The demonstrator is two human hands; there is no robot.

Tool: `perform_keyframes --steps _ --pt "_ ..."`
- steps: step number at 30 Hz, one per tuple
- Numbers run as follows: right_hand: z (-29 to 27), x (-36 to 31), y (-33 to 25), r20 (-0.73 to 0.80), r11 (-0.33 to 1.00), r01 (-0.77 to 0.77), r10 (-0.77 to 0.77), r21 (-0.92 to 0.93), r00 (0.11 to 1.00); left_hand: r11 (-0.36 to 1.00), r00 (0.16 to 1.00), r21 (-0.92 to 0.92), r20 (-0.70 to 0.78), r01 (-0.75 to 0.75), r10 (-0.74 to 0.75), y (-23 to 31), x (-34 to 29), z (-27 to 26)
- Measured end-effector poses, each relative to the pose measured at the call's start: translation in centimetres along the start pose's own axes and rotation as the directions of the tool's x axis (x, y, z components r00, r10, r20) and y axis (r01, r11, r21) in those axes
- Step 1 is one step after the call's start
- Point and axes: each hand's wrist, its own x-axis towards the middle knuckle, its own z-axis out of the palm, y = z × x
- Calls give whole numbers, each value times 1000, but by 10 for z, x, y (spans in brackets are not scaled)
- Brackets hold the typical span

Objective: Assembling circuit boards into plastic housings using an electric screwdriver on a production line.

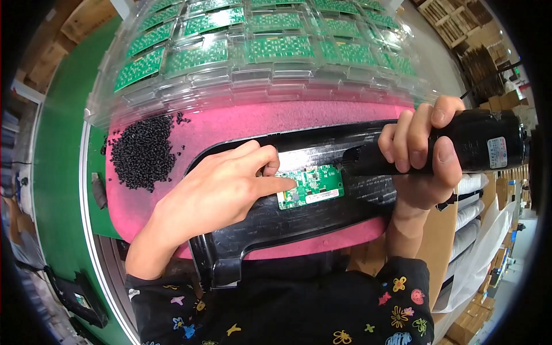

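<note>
A black plastic housing (pixel 276 230) lies across my front, its inner side facing up. Inside it sits a small green circuit board (pixel 322 183) with a white label strip. My left hand (pixel 221 184) reaches over the housing's left part. One of its digits presses on the board's left end while the other fingers curl in. My right hand (pixel 422 144) wraps around a black electric screwdriver (pixel 480 141), held nearly level. The screwdriver's tapered front points left at the board's right edge; its tip is hard to make out against the black housing.
A heap of small black screws (pixel 142 152) lies at the left of the pink mat (pixel 230 123). Behind the mat, clear plastic trays (pixel 230 75) are stacked, with several green boards (pixel 279 49) in them. Grey rolls (pixel 468 221) and cardboard stand at the right.
</note>
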Motion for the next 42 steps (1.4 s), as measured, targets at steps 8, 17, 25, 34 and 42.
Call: perform_keyframes --steps 8,17,25,34,42 --pt "5 -2 4 22 997 27 -25 -77 999 998 999 54 -26 30 -28 1 -7 1" --pt "14 4 4 81 982 -61 76 -177 994 990 999 135 -20 44 -41 5 -6 -2" --pt "20 6 12 27 967 -90 100 -237 995 990 999 137 1 31 -32 2 -9 -1" --pt "49 4 -11 135 979 91 -117 183 984 952 962 -275 -266 -134 58 0 1 -2" --pt "62 5 -7 83 934 190 -225 304 971 897 924 -401 -383 -184 19 1 -5 -3"
